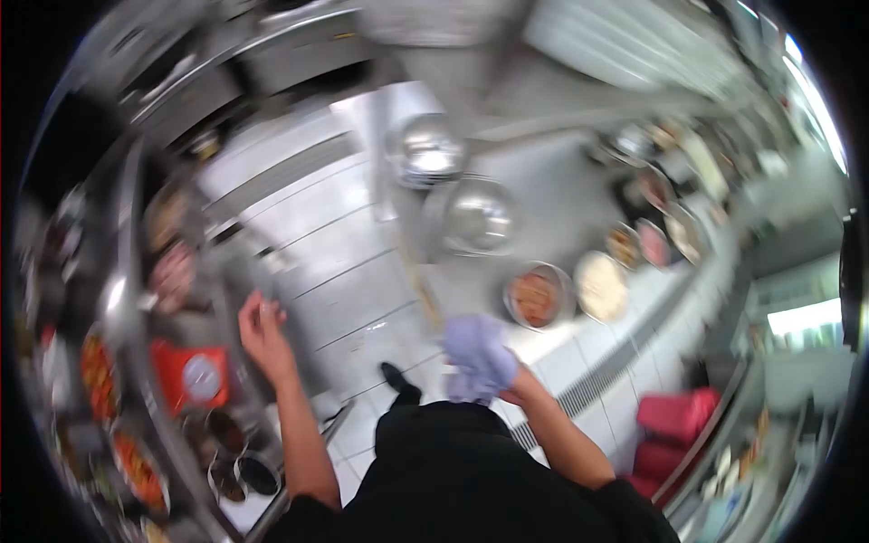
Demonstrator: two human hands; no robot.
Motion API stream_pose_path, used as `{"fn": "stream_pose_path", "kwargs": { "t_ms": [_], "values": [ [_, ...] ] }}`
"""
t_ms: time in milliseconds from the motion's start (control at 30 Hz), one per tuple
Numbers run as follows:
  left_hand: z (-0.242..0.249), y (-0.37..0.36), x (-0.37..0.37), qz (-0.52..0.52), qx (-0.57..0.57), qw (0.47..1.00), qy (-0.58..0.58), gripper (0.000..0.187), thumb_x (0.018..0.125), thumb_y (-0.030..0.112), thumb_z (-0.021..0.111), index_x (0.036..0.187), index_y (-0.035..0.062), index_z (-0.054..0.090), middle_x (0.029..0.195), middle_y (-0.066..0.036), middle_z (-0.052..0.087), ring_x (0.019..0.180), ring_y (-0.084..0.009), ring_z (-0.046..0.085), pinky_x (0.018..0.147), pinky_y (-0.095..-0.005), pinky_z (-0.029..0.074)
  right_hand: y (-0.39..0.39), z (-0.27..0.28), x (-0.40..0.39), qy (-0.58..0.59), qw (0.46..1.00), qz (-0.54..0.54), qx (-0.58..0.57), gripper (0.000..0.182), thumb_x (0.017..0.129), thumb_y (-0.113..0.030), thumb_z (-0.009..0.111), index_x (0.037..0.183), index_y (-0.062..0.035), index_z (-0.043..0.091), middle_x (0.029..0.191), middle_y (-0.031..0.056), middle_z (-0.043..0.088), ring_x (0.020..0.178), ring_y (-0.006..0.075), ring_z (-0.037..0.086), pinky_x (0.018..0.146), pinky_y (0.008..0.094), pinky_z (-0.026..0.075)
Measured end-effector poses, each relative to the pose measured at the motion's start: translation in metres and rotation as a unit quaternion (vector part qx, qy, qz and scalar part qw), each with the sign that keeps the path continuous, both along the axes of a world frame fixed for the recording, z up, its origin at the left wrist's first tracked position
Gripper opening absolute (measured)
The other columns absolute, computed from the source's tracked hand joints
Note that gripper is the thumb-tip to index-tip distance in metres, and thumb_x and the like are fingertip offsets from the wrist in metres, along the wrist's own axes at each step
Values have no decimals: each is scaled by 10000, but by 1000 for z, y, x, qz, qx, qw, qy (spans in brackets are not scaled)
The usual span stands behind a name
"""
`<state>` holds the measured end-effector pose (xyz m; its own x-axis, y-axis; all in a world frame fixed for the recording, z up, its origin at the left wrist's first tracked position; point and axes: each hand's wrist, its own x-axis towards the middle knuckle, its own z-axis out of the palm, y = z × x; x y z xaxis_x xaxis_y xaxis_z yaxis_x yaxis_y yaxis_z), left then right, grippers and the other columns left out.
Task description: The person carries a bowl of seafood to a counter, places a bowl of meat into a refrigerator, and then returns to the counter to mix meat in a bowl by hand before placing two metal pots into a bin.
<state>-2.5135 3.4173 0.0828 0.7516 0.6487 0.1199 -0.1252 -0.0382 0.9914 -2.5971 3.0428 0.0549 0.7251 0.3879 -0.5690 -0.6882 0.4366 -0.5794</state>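
the pale purple cloth [478, 357] sits bunched in the closed right hand [507, 385] near the body above the tiled floor [344, 271], not yet touching any surface, while the left hand [262, 330] hovers half open and empty by the left counter [136, 362] of food tubs.

Motion blur smears the whole view, so the contents of the pans [136, 466] along the bench [136, 389] left of the person's black top [471, 480] cannot be told. The right hand [489, 371] is wrapped in a lilac cloth [475, 353], which hides its fingers. The left hand [262, 330] is blurred, and whether its fingers hold anything cannot be told. The red crates [674, 425] right of the top are partly hidden by a rail. The top itself is cut off by the lower edge
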Motion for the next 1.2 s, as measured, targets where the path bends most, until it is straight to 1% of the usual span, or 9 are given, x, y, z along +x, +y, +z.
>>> {"fn": "stream_pose_path", "kwargs": {
  "t_ms": [133,200,333,500,733,933,1033,1133,1200],
  "values": [
    [30,-182,-62,-416,64,906,-43,344,843,94,681,1173,23,615,1249,-147,570,1049,-200,585,819,-306,519,-44,53,-38,-76,992,-96,25,574,953,-332,602,1383,2,422,1271,134,582,1079,229,627,904,370,539],
    [65,-274,-89,-535,51,843,0,491,760,71,757,1224,34,599,1264,-138,560,1124,-245,574,859,-326,523,-75,61,-56,-140,961,-236,-22,349,944,-281,623,1158,-6,594,998,113,672,826,171,664,720,309,555],
    [23,-412,-125,-569,146,807,-64,490,754,4,717,1226,10,586,1168,-113,595,953,-176,627,742,-273,536,-191,37,-116,-179,923,-289,-180,217,906,-146,627,1068,-5,649,949,75,687,802,136,651,712,287,542],
    [2,-551,-193,-680,6,731,63,204,782,79,722,882,-25,576,709,-79,581,622,-116,544,570,-287,461,-302,51,-207,-113,862,-402,-286,200,892,-72,575,1074,-4,624,930,67,680,749,119,640,670,281,543],
    [1,-631,-219,-793,155,586,65,269,825,183,723,1007,12,622,955,-96,664,780,-171,622,708,-313,513,-403,7,-286,-76,775,-564,-274,208,938,-61,492,1126,-8,563,992,92,660,829,171,659,727,310,563],
    [1,-670,-141,-728,83,671,113,275,829,181,737,1053,44,655,923,-39,667,777,-148,612,688,-284,515,-478,-26,-296,-30,750,-612,-249,249,965,-156,500,1143,-3,582,976,99,666,774,173,656,654,303,564],
    [15,-697,-90,-708,111,689,112,375,817,191,749,1148,62,630,1095,-69,642,875,-167,617,696,-297,533,-509,-7,-275,-20,753,-621,-217,273,966,-174,518,1171,-4,576,898,81,662,708,165,645,551,295,532],
    [35,-752,-83,-789,110,604,-3,628,813,166,752,1369,87,470,1391,-106,429,1140,-201,533,860,-300,521,-538,32,-204,-76,773,-612,-151,304,967,-178,525,1212,-1,557,925,72,650,739,157,639,551,288,525],
    [16,-800,-81,-784,70,604,-129,747,798,181,762,1439,118,382,1389,-105,449,1150,-223,539,926,-347,496,-542,64,-143,-144,834,-488,-214,368,969,-134,529,1308,4,496,1140,109,618,982,187,631,781,329,548]
  ]
}}
